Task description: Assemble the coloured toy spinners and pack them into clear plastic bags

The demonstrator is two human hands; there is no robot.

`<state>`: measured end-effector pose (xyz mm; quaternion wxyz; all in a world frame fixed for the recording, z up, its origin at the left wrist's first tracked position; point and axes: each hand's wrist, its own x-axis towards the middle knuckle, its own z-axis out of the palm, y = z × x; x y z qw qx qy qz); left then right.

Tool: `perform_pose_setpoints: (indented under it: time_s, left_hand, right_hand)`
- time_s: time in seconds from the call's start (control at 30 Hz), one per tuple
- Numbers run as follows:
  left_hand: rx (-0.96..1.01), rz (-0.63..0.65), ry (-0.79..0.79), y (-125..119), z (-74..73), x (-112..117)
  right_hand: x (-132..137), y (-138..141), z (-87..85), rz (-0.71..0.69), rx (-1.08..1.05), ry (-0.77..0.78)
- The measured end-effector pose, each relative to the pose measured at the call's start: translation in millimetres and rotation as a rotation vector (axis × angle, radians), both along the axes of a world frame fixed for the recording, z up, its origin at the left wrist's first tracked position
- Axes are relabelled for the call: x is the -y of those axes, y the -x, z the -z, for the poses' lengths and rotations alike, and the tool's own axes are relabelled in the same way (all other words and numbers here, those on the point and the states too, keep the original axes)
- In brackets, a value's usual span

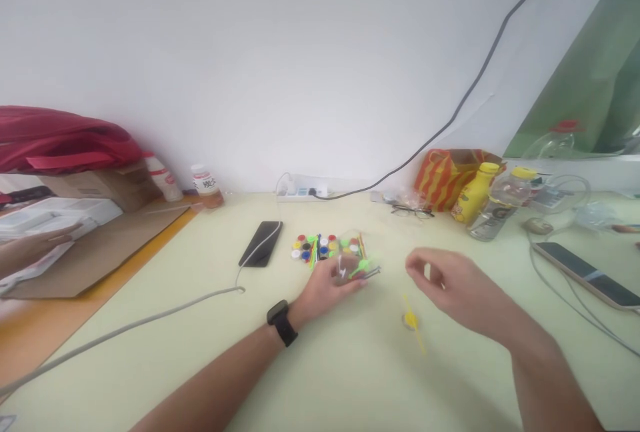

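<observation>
My left hand (323,291), with a dark watch on its wrist, is closed around several small plastic pieces (364,268). Bright green and dark thin sticks poke out beyond the fingertips, beside something clear. Just behind it lie rows of small coloured round caps (305,247) and thin sticks, partly covered by this hand. To the right, my right hand (450,282) hovers above the table with thumb and fingers curled together in a pinch. What the pinch holds, if anything, is too blurred to tell. Below and between the hands lies a yellow stick-like piece with a round centre (411,322).
A black phone (261,244) with a white cable lies left of the caps. Behind are a power strip (303,192), glasses (413,212), a striped bag (440,175) and bottles (493,209). Another phone (590,274) lies right. Another person's hand (43,249) rests on a white box at left.
</observation>
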<state>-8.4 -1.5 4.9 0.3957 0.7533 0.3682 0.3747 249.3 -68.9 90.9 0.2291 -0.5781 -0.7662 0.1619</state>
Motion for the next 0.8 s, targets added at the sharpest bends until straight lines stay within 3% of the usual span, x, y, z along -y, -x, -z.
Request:
perform_pose_setpoints:
  time_s: [0.13,0.27,0.4,0.67,0.8]
  left_hand:
    - [-0.112,-0.005,0.006,0,3.3,-1]
    - [-0.115,-0.006,0.004,0,3.1,-2]
    - [-0.109,-0.004,0.004,0,1.5,-2]
    - [-0.109,0.020,0.028,0,3.5,-2]
    - [-0.110,0.020,0.015,0,1.4,-1]
  right_hand:
    - [17,-16,34.8,-0.197,0.043,0.274]
    - [24,-12,48.5,-0.228,-0.007,0.346]
    - [21,-6,36.3,-0.208,-0.099,0.270]
    - [0,8,-9.1,-0.111,-0.430,-0.026]
    - [0,12,-10.1,-0.103,-0.279,0.013]
